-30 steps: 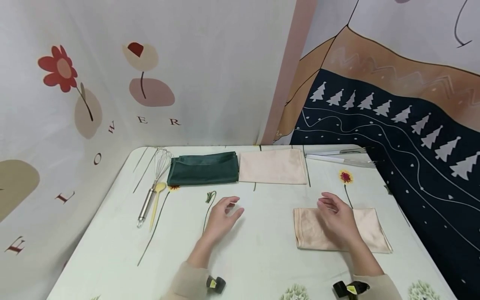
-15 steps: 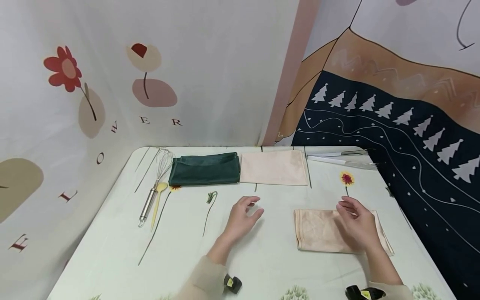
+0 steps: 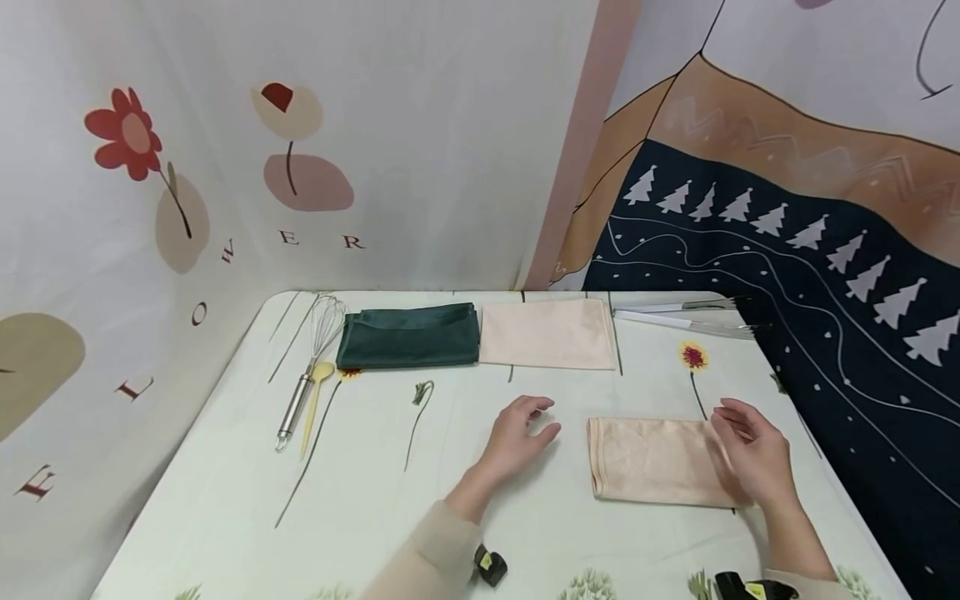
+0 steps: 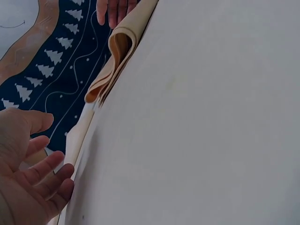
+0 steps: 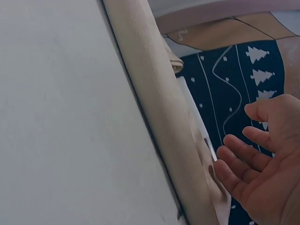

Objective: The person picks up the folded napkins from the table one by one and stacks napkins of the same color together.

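A folded peach cloth [image 3: 652, 462] lies on the table, its layered fold at the left end. My right hand [image 3: 757, 454] hovers over the right end of it, fingers loosely bent and holding nothing; the right wrist view shows the palm and relaxed fingers beside the cloth [image 5: 154, 108]. To the cloth's left, my left hand [image 3: 513, 442] is above the bare tabletop, fingers relaxed around nothing. In the left wrist view the folded edge of the cloth [image 4: 124, 47] shows beyond that hand [image 4: 33, 173].
At the back lie a folded dark green cloth [image 3: 408, 336] and a folded pale pink cloth [image 3: 547, 333]. A whisk [image 3: 303, 383] and a yellow spoon [image 3: 315, 400] lie at the left. White-handled utensils [image 3: 675, 321] lie at the back right, by the table edge.
Both hands have moved to the right: the left away from the printed stem toward the cloth, the right across the cloth to its right end. The cloths have stayed in place.
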Motion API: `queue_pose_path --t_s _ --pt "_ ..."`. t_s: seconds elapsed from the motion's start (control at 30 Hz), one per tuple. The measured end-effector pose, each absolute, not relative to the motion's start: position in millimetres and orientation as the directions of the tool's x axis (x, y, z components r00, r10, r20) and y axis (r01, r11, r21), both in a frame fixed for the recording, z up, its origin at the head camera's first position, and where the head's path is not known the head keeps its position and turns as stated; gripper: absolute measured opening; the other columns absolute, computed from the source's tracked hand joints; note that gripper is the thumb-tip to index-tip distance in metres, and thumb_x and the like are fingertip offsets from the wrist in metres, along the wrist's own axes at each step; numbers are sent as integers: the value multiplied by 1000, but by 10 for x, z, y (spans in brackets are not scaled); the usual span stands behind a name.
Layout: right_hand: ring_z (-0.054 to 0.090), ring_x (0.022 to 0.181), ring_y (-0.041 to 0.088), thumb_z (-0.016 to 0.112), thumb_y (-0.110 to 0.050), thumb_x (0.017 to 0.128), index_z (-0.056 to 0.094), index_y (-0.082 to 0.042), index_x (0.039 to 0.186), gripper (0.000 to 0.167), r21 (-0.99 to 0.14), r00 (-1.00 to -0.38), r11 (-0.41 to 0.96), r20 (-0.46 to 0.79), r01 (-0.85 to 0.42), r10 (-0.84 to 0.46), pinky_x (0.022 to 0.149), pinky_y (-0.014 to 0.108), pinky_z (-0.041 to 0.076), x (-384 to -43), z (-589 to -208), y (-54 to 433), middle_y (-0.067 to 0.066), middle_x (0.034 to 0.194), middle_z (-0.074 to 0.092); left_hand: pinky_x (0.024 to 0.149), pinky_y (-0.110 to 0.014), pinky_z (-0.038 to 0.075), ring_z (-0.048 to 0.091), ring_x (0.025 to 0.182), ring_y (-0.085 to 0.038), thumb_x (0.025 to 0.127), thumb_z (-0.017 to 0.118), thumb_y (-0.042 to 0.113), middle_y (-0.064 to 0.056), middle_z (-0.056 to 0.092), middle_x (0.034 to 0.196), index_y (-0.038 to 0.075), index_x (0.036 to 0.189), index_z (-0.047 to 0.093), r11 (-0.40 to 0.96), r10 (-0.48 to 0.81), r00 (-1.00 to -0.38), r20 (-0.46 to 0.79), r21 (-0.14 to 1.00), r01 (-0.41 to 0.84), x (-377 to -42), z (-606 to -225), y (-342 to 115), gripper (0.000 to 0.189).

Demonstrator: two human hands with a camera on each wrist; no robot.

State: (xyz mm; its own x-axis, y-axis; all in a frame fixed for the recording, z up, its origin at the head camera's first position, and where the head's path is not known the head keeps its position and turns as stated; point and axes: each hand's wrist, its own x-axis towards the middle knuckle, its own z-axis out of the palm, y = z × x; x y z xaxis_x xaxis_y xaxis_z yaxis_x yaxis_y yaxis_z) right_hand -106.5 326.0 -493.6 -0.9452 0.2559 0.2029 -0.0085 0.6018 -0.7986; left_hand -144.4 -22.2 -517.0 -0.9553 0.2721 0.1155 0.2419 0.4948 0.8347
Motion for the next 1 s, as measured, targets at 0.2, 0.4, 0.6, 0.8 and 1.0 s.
queue_pose_path --t_s 0.2,0.4,0.6,0.8,1.0 --pt "52 89 -18 63 -21 100 59 5 131 40 -823 -922 564 165 68 351 74 2 42 -1011 -4944 3425 -38 94 55 91 -31 52 64 108 -19 95 73 23 -6 66 121 8 128 67 533 324 -940 107 801 274 -1431 -5163 -40 36" --pt "47 88 -19 63 -27 100 60 2 133 44 -818 -887 540 86 197 453 72 3 39 -964 -4971 3556 -38 91 52 90 -30 52 63 107 -18 95 72 23 -7 67 121 8 130 66 542 357 -930 93 790 287 -1423 -5174 125 39" --pt "41 94 -12 58 -40 101 47 -1 146 61 -765 -889 534 -109 361 444 75 9 38 -912 -5009 3671 3 123 56 93 -29 51 62 107 -16 96 72 25 -6 67 120 8 135 63 539 398 -915 70 789 295 -1438 -5186 248 43" --pt "45 83 -7 60 -49 98 39 4 148 76 -695 -895 577 -236 428 378 67 15 43 -927 -4958 3780 17 123 59 90 -27 50 60 99 -11 93 75 23 -2 69 112 7 134 64 534 412 -910 46 797 282 -1466 -5200 312 45" --pt "55 93 13 63 -54 95 41 10 144 83 -648 -882 599 -350 470 315 66 23 48 -972 -4901 3862 32 130 55 84 -26 48 57 89 -11 87 82 25 -1 66 99 8 133 64 577 428 -904 20 764 290 -1518 -5190 351 53"
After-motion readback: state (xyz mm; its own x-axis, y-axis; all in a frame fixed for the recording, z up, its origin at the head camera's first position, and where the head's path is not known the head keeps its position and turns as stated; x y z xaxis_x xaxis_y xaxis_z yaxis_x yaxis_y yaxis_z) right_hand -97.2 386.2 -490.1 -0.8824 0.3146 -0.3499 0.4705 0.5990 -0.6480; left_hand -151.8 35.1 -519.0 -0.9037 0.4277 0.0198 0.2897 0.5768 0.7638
